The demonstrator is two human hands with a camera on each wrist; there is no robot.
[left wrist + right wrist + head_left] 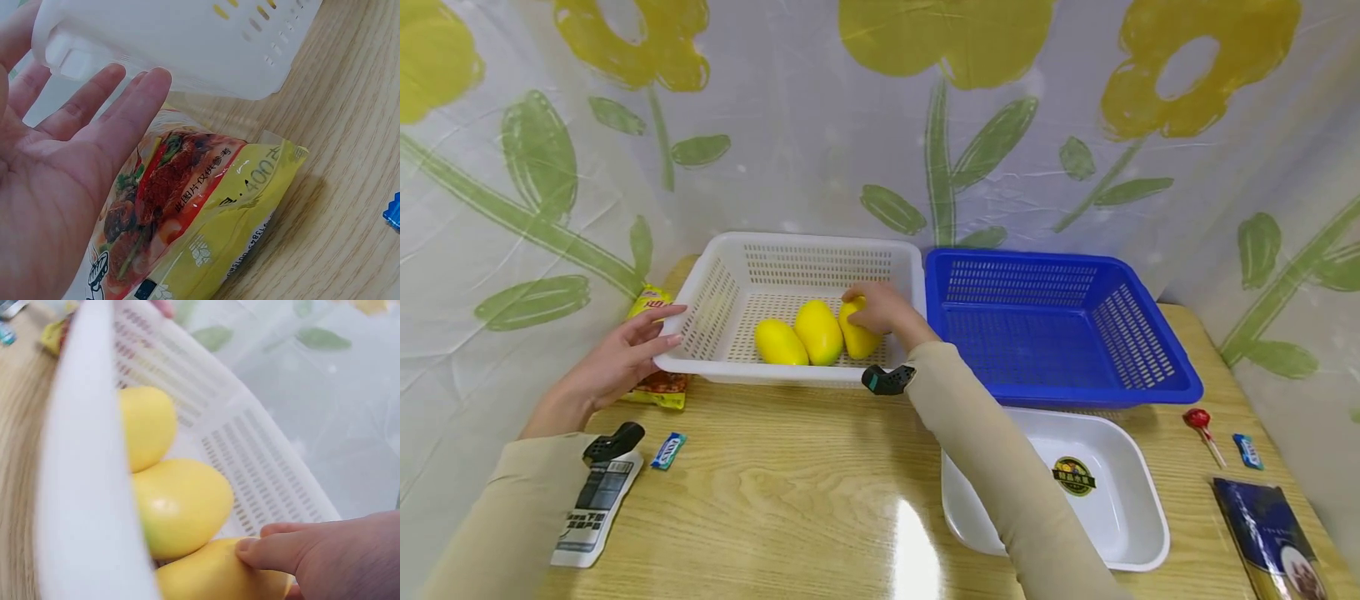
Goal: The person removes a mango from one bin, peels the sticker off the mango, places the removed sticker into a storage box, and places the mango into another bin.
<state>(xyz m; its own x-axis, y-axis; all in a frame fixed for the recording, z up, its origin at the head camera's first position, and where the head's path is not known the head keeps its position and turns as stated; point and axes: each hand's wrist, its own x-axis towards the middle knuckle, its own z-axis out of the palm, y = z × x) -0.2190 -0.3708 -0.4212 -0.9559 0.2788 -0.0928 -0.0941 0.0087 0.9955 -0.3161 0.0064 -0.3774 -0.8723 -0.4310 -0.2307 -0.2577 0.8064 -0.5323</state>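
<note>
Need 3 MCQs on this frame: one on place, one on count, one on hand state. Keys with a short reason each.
1. Where are the mangoes?
A. blue basket
B. white basket
C. white tray
2. How many mangoes show?
A. two
B. three
C. five
3. What is the right hand doing?
A. gripping a mango
B. lying flat on the table
C. holding a lollipop

Key: 1 B, they lie in the white basket, while the blue basket holds none. 2 B, three lie side by side. 3 A, its fingers curl on the rightmost mango; the left hand touches the basket's side.
</note>
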